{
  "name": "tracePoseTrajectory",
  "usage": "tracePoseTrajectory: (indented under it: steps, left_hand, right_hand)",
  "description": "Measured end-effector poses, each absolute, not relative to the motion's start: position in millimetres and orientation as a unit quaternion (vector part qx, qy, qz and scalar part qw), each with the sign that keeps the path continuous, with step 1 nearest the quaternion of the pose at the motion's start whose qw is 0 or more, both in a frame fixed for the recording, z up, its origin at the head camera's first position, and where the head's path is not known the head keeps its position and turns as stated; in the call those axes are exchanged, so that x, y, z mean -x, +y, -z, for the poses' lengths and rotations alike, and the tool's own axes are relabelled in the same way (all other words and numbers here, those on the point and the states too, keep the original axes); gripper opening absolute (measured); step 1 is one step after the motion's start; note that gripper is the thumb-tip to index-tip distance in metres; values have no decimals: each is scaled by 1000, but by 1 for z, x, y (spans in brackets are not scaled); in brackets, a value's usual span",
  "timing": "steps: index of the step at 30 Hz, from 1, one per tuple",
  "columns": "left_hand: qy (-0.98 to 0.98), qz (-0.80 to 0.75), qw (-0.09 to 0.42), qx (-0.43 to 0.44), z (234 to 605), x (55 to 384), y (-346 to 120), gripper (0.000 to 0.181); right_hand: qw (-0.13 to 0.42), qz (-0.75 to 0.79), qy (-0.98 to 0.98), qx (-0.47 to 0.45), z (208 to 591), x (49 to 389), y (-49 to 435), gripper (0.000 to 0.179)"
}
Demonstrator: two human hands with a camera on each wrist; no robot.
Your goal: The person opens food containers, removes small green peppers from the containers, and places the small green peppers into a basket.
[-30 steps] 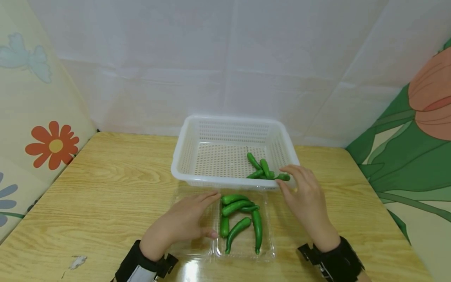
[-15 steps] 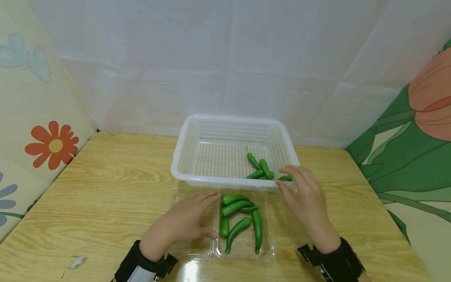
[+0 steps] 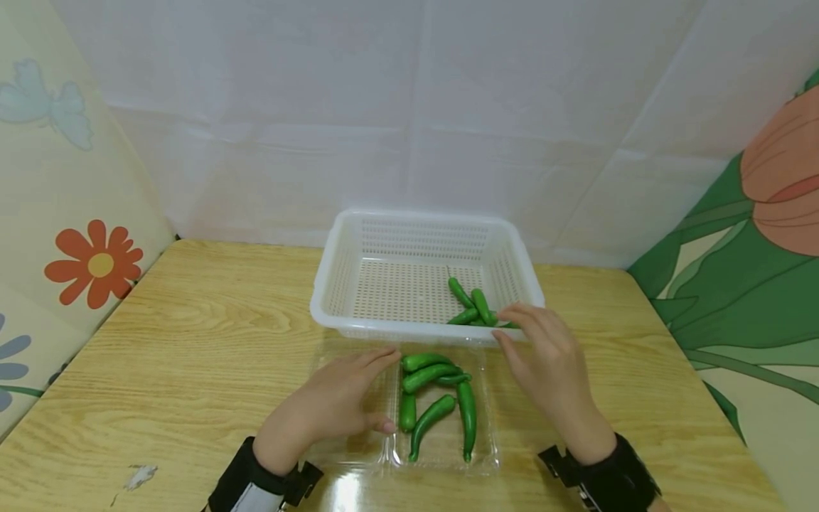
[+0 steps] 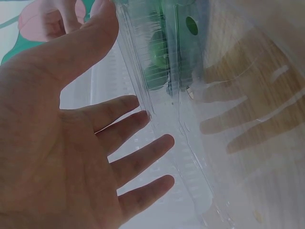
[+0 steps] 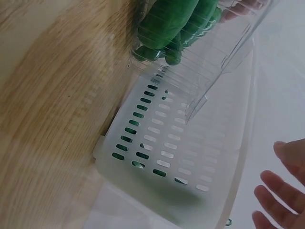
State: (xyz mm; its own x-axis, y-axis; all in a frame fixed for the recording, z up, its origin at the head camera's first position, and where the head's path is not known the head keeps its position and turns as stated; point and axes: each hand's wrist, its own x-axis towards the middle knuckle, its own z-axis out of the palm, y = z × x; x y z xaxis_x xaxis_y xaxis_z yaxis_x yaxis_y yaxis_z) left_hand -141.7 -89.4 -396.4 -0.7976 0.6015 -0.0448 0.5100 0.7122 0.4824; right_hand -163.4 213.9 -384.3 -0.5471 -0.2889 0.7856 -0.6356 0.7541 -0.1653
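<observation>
My left hand (image 3: 335, 397) lies over the hinge side of a clear plastic clamshell box (image 3: 488, 427), its fingers straight at the box's edge; the left wrist view shows them spread beside the clear wall. Several green chili peppers (image 3: 432, 421) lie in the box's right half. Over the front right rim of a white plastic basket (image 3: 384, 328) hovers my right hand (image 3: 552, 359), thumb and fingers apart with nothing between them. More green peppers (image 3: 481, 306) rest in the basket's front right corner, one partly hidden by the rim and the right fingers.
The basket stands right behind the box on a wooden table (image 3: 211, 334). A white cloth (image 3: 409, 121) hangs behind. Flower-printed panels (image 3: 96, 263) flank the table on both sides.
The pepper by my right fingertips has gone lower behind the basket's front rim. My right hand has shifted slightly left, along the rim. My left hand has stayed put.
</observation>
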Motion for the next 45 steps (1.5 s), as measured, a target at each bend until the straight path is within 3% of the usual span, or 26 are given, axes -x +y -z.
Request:
tracePoseTrajectory:
  steps: [5, 19, 28, 33, 45]
  left_hand:
    - [920, -230, 102, -300, 396, 142, -89, 96]
    - [921, -230, 100, -299, 397, 142, -89, 96]
    - [921, -229, 101, -300, 396, 142, -89, 96]
    - [920, -228, 99, -302, 395, 142, -89, 96]
    - [920, -231, 97, -302, 395, 141, -89, 96]
  right_hand:
    - [405, -215, -832, -311, 385, 165, 212, 42]
    - [377, -191, -776, -468, 386, 163, 198, 31]
    - [267, -196, -800, -500, 389, 153, 190, 31]
    - [212, -198, -811, -509, 393, 147, 188, 16]
    - [111, -189, -840, -497, 399, 140, 182, 26]
